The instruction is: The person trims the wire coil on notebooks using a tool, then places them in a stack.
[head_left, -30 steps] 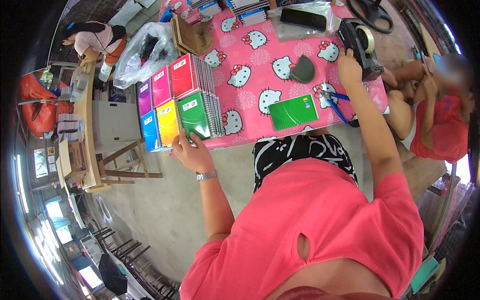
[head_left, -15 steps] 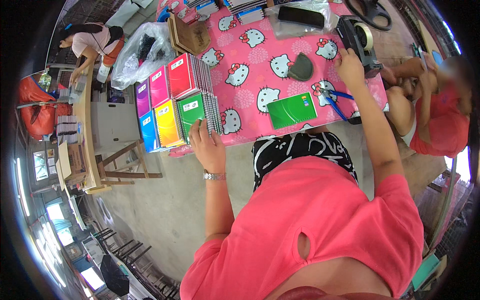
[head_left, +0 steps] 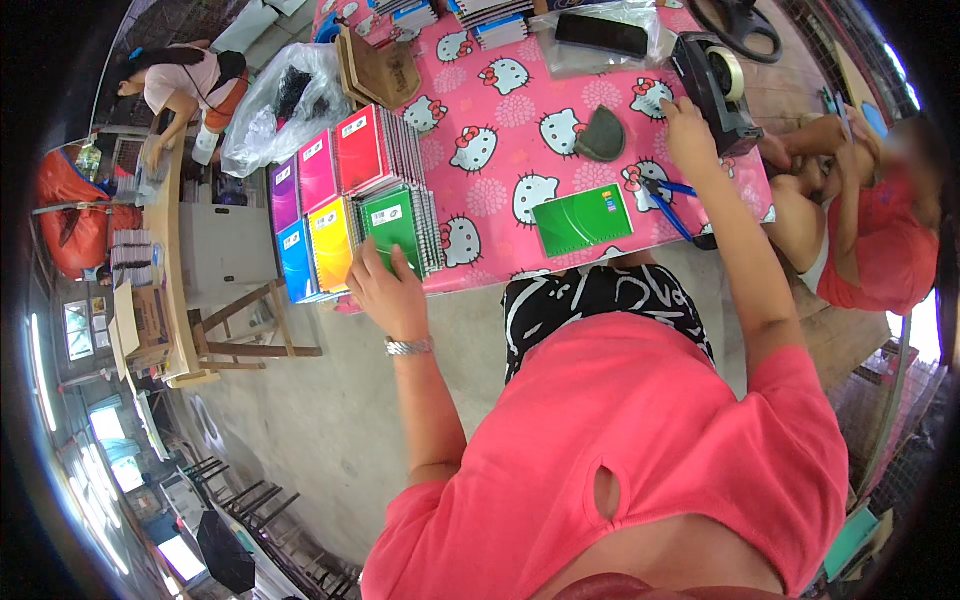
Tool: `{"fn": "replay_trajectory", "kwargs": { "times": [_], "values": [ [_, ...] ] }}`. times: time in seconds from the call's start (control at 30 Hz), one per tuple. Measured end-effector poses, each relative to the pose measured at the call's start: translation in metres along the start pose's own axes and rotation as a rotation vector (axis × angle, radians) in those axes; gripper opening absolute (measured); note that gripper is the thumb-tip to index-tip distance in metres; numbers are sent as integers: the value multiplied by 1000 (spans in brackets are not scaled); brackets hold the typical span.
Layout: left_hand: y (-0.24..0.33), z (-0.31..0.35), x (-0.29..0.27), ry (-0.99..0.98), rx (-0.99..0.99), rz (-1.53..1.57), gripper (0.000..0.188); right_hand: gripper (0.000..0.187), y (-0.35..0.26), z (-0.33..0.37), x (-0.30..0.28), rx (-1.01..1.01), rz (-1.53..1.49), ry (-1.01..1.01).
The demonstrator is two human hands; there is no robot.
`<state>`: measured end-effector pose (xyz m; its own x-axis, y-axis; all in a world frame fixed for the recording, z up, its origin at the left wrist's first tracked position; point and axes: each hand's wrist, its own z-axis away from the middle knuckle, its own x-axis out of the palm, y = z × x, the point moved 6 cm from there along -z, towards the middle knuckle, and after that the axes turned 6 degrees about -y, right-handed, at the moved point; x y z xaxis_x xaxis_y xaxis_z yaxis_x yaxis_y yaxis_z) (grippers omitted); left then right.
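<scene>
My left hand (head_left: 388, 290) rests with its fingers apart at the near edge of the green notebook stack (head_left: 398, 222), beside the yellow notebook stack (head_left: 330, 232). Red (head_left: 361, 148), pink (head_left: 319, 168), purple (head_left: 286, 193) and blue (head_left: 296, 255) spiral notebook stacks adjoin these. My right hand (head_left: 692, 143) lies on the patterned pink table cover with loosely bent fingers, holding nothing visible, next to the black tape dispenser (head_left: 708, 92). Between my hands lies a single green notebook (head_left: 584, 222). Blue-handled pliers (head_left: 668, 208) are just nearer than my right hand.
A dark green pouch (head_left: 601, 134), a phone on plastic (head_left: 602, 34), and brown holders (head_left: 385, 72) sit on the table (head_left: 500, 190). A clear plastic bag (head_left: 285, 110) lies at the left. One person sits close at right (head_left: 880, 240); another works at a far-left bench (head_left: 190, 85).
My left hand has slid left along the near side of the green notebooks toward the yellow ones. My right hand has shifted slightly left beside the tape dispenser.
</scene>
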<state>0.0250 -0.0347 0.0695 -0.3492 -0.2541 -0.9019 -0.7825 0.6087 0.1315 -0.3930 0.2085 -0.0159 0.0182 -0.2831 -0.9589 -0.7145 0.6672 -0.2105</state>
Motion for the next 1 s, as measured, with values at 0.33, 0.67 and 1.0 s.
{"fn": "replay_trajectory", "kwargs": {
  "times": [0.33, 0.67, 1.0],
  "values": [
    [-22, -28, 19, -314, -107, -154, 61, 53, -50, 98, -22, -98, -16, -328],
    [-25, -50, -8, -299, -176, 133, 53, 51, -41, 102, -20, -151, -101, -242],
    [186, -24, -54, -329, 839, 105, 18, 41, -65, 112, -56, -125, -438, -36]
  ]
}}
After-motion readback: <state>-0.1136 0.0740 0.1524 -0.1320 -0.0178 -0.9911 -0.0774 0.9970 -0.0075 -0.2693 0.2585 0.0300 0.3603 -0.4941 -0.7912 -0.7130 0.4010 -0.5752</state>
